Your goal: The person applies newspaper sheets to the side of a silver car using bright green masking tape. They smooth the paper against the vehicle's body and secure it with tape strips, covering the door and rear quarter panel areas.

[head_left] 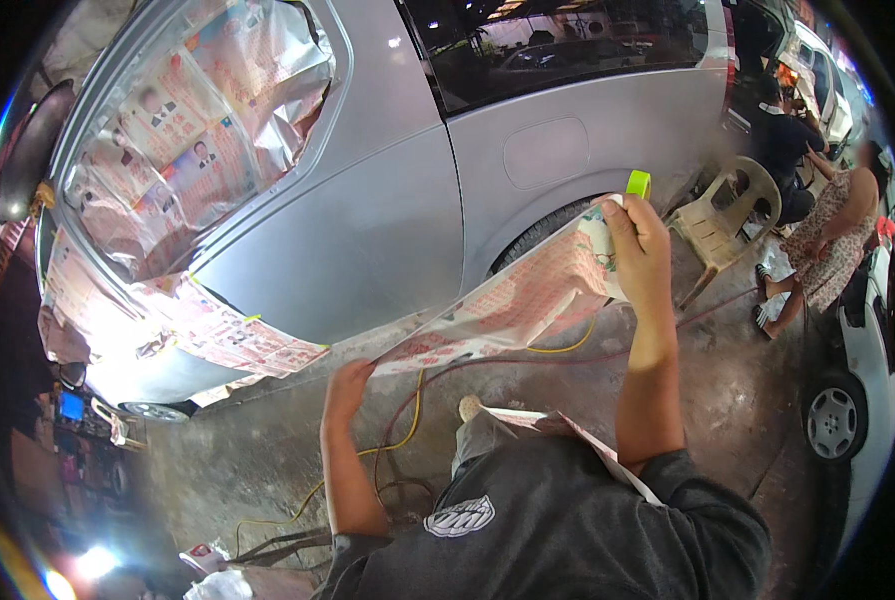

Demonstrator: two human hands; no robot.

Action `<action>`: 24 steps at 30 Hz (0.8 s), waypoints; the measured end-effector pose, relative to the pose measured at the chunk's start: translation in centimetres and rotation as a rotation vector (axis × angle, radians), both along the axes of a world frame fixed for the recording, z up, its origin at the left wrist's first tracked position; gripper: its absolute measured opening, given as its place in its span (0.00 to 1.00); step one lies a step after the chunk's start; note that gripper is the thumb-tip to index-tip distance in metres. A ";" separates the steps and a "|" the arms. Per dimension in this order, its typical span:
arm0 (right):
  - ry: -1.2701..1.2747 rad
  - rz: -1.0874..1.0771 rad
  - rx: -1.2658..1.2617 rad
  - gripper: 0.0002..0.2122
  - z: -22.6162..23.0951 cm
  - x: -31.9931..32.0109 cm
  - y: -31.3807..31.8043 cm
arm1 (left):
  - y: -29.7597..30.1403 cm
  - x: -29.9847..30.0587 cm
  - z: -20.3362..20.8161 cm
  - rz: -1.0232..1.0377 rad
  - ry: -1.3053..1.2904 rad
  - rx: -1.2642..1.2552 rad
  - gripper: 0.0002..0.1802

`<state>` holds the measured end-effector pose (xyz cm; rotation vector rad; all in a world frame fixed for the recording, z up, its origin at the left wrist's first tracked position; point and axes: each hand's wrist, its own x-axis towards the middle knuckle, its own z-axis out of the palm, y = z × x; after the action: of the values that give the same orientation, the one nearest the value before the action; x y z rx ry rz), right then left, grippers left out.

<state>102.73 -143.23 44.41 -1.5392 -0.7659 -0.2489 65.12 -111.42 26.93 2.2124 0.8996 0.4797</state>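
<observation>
A long printed paper sheet (507, 310) is stretched between my hands in front of a grey car (347, 230). My left hand (345, 392) is closed on its lower left end, near the car's bottom edge. My right hand (639, 240) grips the upper right end, thumb on top. Beside those fingers is a yellow-green roll of tape (638, 184); whether they also hold it, I cannot tell. Part of the rear tyre (542, 235) shows behind the sheet. More printed paper (182, 115) covers the car's window opening, and taped paper (237, 325) runs along the panel below.
A yellow cable (414, 415) and a dark red hose (487, 362) cross the concrete floor. Another paper piece (607, 455) lies against my body. To the right are a plastic chair (722, 210), two people and a white car (867, 370). A bright lamp (97, 562) shines at lower left.
</observation>
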 end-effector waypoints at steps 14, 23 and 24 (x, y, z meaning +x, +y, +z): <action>0.343 0.018 0.137 0.10 -10.5 12.8 14.0 | 22.3 -0.8 7.6 0.290 -0.430 -0.227 0.13; 0.905 0.123 0.445 0.04 -24.2 17.5 25.3 | 38.4 22.9 28.0 0.190 -0.744 0.351 0.17; 0.911 0.117 0.474 0.04 -25.5 17.6 25.8 | 37.2 26.1 30.3 0.202 -0.712 0.413 0.15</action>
<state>120.29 -117.38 18.95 -0.9845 -0.0512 0.3338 91.23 -74.25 57.24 2.0419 0.6628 1.5444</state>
